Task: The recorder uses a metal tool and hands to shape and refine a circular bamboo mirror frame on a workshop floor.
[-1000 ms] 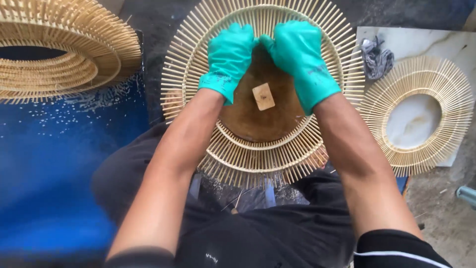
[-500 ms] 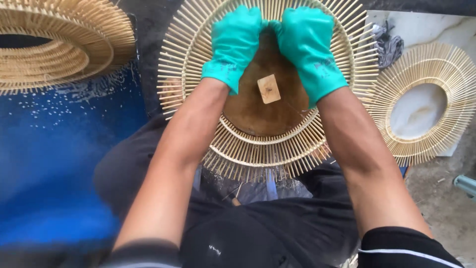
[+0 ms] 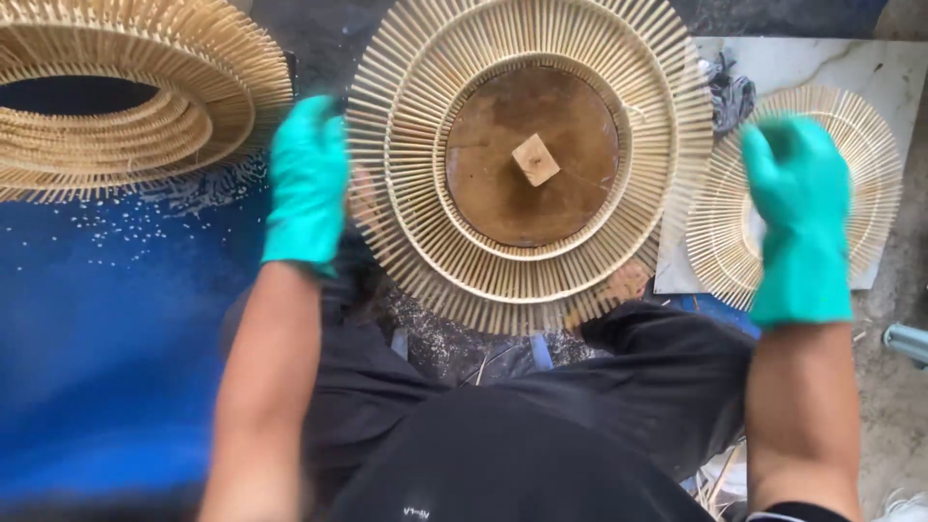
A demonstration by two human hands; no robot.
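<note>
- 1 view only, from a camera worn on the person's head; no 2nd view shares the scene.
- It looks almost straight down over the person's chest and lap, so both forearms run up into the picture from the bottom edge.
- It sits close: the round bamboo frame [image 3: 530, 159] in front of the knees fills the upper middle.
- The left hand [image 3: 307, 184] and the right hand [image 3: 797, 217], both in teal gloves, fall at either side of that frame and are motion-blurred.
- The top left corner cuts off a larger bamboo ring [image 3: 126, 92]; the right edge takes in a smaller bamboo frame [image 3: 860, 193] on a pale slab [image 3: 822, 63].
</note>
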